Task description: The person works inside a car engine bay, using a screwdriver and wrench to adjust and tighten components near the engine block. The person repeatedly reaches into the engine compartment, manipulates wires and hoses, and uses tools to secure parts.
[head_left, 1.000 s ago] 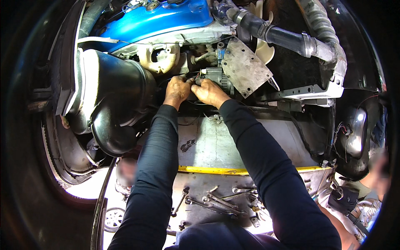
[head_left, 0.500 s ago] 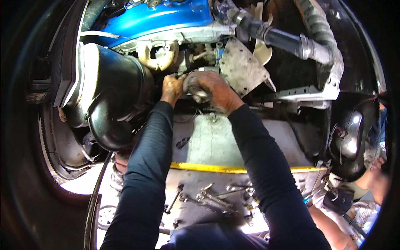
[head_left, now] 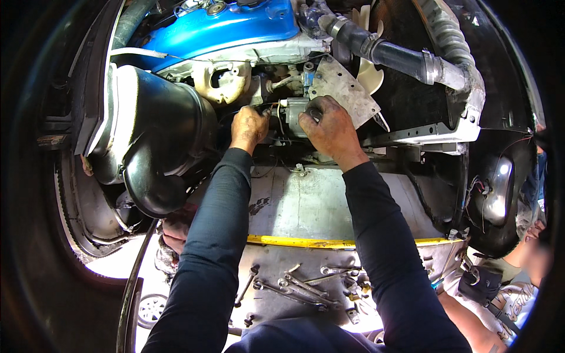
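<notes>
My left hand [head_left: 250, 123] is closed beside a grey cylindrical engine component [head_left: 292, 109] with thin wires, gripping something I cannot make out. My right hand [head_left: 329, 129], at that component's right side, is curled round a small dark object [head_left: 316, 115]. Just above it is a flat metal bracket plate [head_left: 347, 82] with holes. A pale cast manifold [head_left: 219, 82] and a blue valve cover [head_left: 218, 23] lie higher up in the engine bay.
A black housing [head_left: 153, 117] fills the left; a hose [head_left: 400, 59] and fan [head_left: 371, 79] are upper right. Below, wrenches [head_left: 300, 288] rest on a metal surface beside a yellow bar [head_left: 306, 241]. Another person [head_left: 471, 323] is at lower right.
My right hand has moved rightward from beside my left hand to the right side of the grey component. My left hand stays in about the same place, still closed.
</notes>
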The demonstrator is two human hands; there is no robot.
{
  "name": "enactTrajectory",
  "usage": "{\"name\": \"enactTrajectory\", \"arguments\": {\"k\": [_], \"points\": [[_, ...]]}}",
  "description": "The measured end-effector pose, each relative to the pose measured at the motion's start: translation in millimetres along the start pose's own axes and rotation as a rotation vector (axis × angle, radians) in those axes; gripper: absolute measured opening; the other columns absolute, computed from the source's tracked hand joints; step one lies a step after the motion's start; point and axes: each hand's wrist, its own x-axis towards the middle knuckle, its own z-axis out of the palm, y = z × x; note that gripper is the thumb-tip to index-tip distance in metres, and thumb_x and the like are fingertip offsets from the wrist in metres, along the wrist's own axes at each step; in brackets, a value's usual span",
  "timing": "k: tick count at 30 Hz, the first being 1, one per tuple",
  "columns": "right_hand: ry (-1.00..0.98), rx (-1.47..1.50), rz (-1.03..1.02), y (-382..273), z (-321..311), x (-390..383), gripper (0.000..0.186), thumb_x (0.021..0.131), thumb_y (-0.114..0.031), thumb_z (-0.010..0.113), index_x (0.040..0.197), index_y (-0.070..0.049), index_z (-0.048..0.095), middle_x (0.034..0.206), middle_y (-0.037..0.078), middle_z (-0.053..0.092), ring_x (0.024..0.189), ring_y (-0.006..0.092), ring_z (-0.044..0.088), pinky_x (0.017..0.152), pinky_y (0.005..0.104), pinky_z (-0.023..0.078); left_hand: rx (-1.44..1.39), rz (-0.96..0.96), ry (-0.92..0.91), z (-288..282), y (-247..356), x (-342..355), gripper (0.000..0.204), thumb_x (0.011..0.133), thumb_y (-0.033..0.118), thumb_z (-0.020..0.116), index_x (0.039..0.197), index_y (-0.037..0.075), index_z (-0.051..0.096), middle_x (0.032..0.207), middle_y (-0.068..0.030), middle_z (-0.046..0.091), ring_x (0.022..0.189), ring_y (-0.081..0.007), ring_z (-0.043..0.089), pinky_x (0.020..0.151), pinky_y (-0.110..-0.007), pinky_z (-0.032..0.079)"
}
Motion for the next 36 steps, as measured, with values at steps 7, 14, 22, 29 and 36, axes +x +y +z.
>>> {"name": "enactTrajectory", "arguments": {"k": [7,14,22,29,36], "points": [[-0.023,-0.058,0.025,-4.5,-9.2,-0.8,0.038,0.084,-0.031,0.068,0.101,0.002,0.065,0.103,0.02,0.063,0.097,0.0397,0.063,0.086,0.0462,0.051,0.267,0.081,0.256,-7.5,-3.7,-18.3,0.084,0.075,0.044,0.081,0.138,-0.002,0.048,0.136,-0.0362,0.046,0.127,-0.0488,0.049,0.102,-0.047,0.048],[-0.068,-0.124,0.033,-3.1,-9.0,-1.7,0.048,0.085,-0.039,0.064,0.109,0.003,0.065,0.107,0.022,0.062,0.096,0.0399,0.066,0.085,0.047,0.054,0.305,-0.004,-0.113,-10.4,-15.5,15.1,0.054,0.082,0.043,0.075,0.111,-0.002,0.067,0.114,-0.0294,0.067,0.111,-0.0412,0.065,0.095,-0.043,0.053],[-0.09,-0.15,0.051,-3.3,-8.3,-2.0,0.05,0.085,-0.04,0.063,0.11,0.004,0.064,0.109,0.023,0.062,0.097,0.0403,0.066,0.086,0.0474,0.054,0.329,0.112,0.058,-16.9,-7.7,31.8,0.03,0.085,0.025,0.063,0.101,0.001,0.072,0.107,-0.0225,0.071,0.102,-0.0358,0.069,0.09,-0.043,0.054],[-0.102,-0.152,0.056,-0.6,-8.9,-0.7,0.051,0.085,-0.04,0.063,0.11,0.004,0.064,0.108,0.023,0.062,0.098,0.0409,0.065,0.087,0.0478,0.054,-1.273,-0.271,-0.53,-7.4,-15.2,23.8,0.025,0.102,0.022,0.045,0.101,0.005,0.063,0.082,-0.0102,0.064,0.069,-0.0233,0.059,0.063,-0.036,0.05],[-0.1,-0.153,0.073,-1.0,-8.8,-0.7,0.05,0.085,-0.041,0.063,0.107,0.004,0.064,0.108,0.022,0.063,0.1,0.0406,0.065,0.087,0.0481,0.053,-1.013,-0.376,-0.506,37.5,-20.2,-18.2,0.02,0.096,0.018,0.054,0.112,0.011,0.064,0.083,-0.0081,0.067,0.064,-0.0225,0.06,0.059,-0.035,0.05]]}}
